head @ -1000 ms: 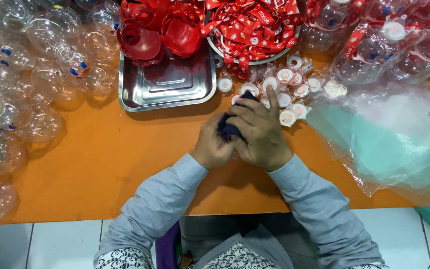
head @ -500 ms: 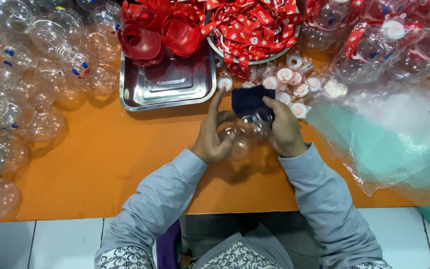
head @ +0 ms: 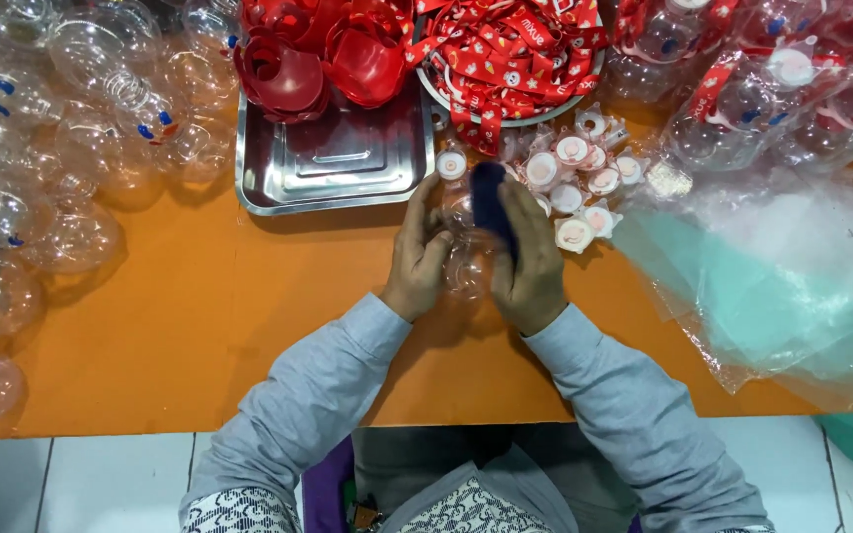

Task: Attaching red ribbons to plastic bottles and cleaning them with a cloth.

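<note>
Over the orange table (head: 199, 326), the left hand (head: 419, 259) and right hand (head: 530, 262) close from both sides around a clear round plastic bottle (head: 468, 259), its long axis pointing away; the right also pinches a dark blue cloth (head: 491, 202). Beyond lie small white caps (head: 570, 178) and a steel tray (head: 333, 163); open tabletop lies leftward.

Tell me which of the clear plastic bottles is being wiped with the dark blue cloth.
The clear bottle held between both hands at table centre; the right hand presses the dark blue cloth on it. The others lie untouched in side heaps.
</note>
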